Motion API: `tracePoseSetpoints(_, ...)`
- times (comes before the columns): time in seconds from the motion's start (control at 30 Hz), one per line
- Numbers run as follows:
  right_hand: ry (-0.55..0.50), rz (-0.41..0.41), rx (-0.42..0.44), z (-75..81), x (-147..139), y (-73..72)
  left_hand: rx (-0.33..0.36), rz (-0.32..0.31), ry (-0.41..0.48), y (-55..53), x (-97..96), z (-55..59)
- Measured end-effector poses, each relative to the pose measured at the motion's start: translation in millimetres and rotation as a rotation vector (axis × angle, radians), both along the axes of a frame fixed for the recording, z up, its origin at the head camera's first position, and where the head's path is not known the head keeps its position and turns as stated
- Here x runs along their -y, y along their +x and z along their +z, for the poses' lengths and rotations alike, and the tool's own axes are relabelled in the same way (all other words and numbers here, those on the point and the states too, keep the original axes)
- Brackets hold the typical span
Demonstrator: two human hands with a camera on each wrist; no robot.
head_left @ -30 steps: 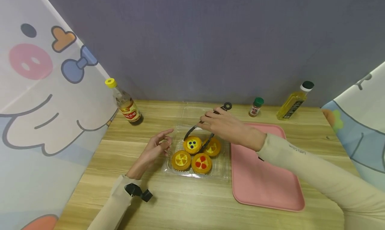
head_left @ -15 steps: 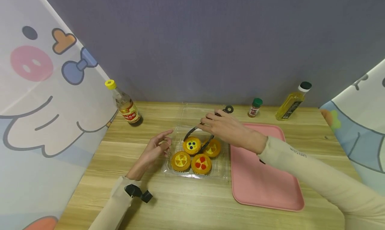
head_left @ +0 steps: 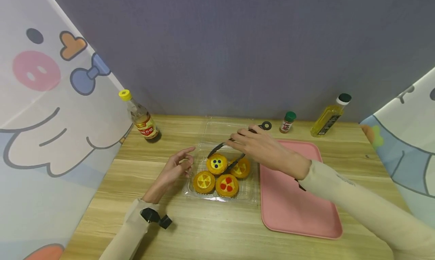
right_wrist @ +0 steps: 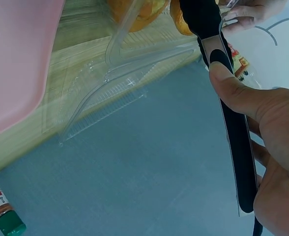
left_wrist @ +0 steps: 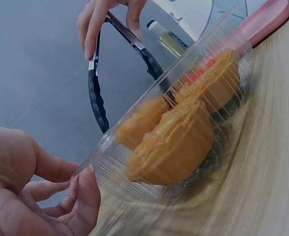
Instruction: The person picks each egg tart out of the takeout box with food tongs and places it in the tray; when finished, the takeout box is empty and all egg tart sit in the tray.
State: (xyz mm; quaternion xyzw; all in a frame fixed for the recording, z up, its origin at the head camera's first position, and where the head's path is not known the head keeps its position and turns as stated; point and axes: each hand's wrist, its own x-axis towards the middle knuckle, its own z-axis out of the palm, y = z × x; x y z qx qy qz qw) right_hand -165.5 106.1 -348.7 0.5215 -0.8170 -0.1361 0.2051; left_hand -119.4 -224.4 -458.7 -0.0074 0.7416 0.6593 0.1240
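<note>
In the head view, my right hand [head_left: 255, 143] grips black tongs [head_left: 222, 143] over a clear plastic container [head_left: 251, 192]. Their two tips stand on either side of a tart with blueberry-like dots [head_left: 216, 164], which sits among the other tarts. Around it lie a tart with red pieces [head_left: 227, 185] and two with yellow wedges, one in front [head_left: 204, 182] and one behind the tongs [head_left: 242, 168]. My left hand [left_wrist: 41, 187] pinches the container's near corner between thumb and fingers in the left wrist view. The right wrist view shows my thumb along the tongs' handle [right_wrist: 238, 157].
A pink tray [head_left: 302, 211] lies right of the container, partly under my right forearm. Behind stand a small green-capped jar [head_left: 287, 123] and an oil bottle [head_left: 329, 118]. A yellow-capped sauce bottle [head_left: 146, 124] stands at the back left. The container's lid [head_left: 224, 130] lies folded back toward the wall.
My right hand and the ring end of the tongs have shifted slightly to the right. The tongs' tips stay around the blueberry-dotted tart. My left hand keeps its place.
</note>
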Motion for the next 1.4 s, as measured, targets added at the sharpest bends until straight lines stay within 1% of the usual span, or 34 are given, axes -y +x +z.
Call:
tracePoseSetpoints(0.23,-0.017,-0.046,0.039,4.3,-14.0,6.7,0.0,-0.002,0.001,-0.2,-1.9,-0.7)
tracePoseSetpoints(0.43,-0.008,-0.109,0.06,9.9,-28.1,11.6,0.0,-0.003,0.004,-0.3,-2.2,-0.8)
tracePoseSetpoints(0.53,-0.018,-0.126,0.063,12.4,-36.4,13.2,0.0,0.0,0.005,-0.3,-1.9,-1.3)
tracePoseSetpoints(0.7,-0.053,-0.142,0.064,17.6,-53.5,14.3,-0.001,0.0,-0.008,-0.3,-1.1,-1.4)
tracePoseSetpoints(0.93,-0.113,-0.165,0.092,28.3,-78.7,15.1,0.003,0.002,-0.022,-0.8,0.2,0.2)
tracePoseSetpoints(1.17,-0.142,-0.192,0.068,31.8,-102.4,16.7,0.0,-0.004,-0.014,-0.8,1.2,0.1)
tracePoseSetpoints(1.4,-0.154,-0.252,0.066,30.8,-126.3,15.2,0.003,-0.002,-0.018,-1.7,1.9,-1.5)
